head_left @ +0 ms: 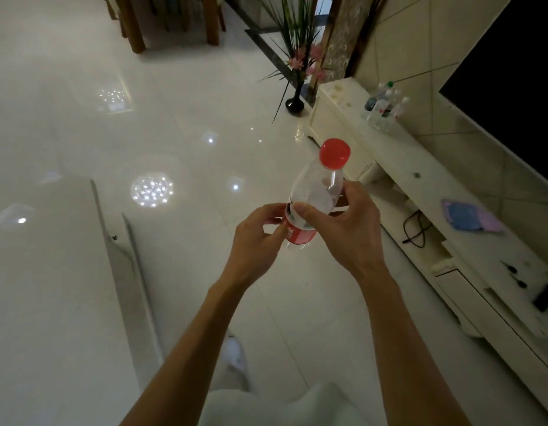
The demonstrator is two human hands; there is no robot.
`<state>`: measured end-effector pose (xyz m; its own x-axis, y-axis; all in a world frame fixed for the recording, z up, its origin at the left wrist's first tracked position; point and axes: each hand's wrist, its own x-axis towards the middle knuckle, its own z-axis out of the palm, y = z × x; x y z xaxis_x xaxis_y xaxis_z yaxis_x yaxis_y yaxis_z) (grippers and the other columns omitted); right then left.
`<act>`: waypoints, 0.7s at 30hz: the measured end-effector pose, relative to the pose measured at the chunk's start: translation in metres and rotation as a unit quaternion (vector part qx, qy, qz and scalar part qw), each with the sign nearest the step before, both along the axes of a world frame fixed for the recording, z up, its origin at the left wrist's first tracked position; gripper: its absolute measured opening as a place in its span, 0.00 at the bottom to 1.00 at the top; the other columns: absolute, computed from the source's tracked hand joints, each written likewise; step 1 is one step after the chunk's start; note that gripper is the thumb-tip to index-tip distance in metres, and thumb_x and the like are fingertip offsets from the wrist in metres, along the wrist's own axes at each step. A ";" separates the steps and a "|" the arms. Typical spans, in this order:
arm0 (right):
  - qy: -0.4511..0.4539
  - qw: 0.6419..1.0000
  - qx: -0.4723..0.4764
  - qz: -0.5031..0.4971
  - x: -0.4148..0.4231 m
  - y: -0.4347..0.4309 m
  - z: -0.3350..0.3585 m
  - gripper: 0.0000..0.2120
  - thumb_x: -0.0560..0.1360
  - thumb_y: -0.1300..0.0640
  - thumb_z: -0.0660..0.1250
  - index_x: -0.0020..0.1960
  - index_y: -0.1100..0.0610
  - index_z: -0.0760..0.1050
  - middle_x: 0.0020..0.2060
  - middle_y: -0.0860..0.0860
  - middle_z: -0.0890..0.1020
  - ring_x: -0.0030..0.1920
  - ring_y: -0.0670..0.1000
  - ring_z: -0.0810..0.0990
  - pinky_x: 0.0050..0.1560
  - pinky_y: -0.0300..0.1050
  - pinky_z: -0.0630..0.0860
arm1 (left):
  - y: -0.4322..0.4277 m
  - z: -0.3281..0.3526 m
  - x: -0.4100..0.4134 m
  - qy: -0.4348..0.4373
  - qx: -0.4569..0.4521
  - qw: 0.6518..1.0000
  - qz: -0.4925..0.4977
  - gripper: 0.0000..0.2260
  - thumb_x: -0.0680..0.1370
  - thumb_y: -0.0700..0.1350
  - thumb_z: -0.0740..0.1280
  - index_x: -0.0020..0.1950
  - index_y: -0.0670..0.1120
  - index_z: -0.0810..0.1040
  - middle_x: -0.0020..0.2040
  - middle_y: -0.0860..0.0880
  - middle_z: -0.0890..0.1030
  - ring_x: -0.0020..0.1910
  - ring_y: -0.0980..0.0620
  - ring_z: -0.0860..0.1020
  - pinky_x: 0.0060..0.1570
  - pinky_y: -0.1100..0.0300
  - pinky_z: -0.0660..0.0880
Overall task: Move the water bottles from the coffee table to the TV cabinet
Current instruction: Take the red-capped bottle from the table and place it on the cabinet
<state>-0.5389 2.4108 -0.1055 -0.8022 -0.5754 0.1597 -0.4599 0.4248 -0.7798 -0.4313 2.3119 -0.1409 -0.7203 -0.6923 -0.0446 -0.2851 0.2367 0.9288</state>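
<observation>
A clear water bottle (320,186) with a red cap and a red label is held in the air over the floor, tilted slightly right. My left hand (257,238) grips its lower part at the label. My right hand (349,226) wraps around its middle from the right. The cream TV cabinet (398,158) runs along the right wall. Several clear bottles (384,106) stand together on its far end. The white coffee table (51,287) fills the lower left.
A dark TV screen (512,96) hangs above the cabinet. A blue and purple cloth (472,216), a black cable (417,229) and small dark items lie on the cabinet. A black vase with a plant (297,96) stands on the glossy tiled floor beyond the cabinet's end.
</observation>
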 end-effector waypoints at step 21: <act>-0.041 0.993 -0.039 -0.106 -0.351 -0.061 0.000 0.29 0.65 0.37 0.73 0.59 0.52 0.73 0.52 0.47 0.77 0.50 0.47 0.79 0.49 0.43 0.80 | -0.080 0.017 -0.373 -0.049 -0.036 0.991 -0.121 0.15 0.80 0.46 0.65 0.67 0.47 0.75 0.60 0.49 0.81 0.58 0.54 0.78 0.57 0.60 0.76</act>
<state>-0.8897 2.3494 -0.1056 -0.9158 -0.3810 0.1270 -0.3009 0.4417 -0.8452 -0.8039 2.2322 -0.1240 -0.8603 -0.5035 -0.0794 -0.3002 0.3745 0.8773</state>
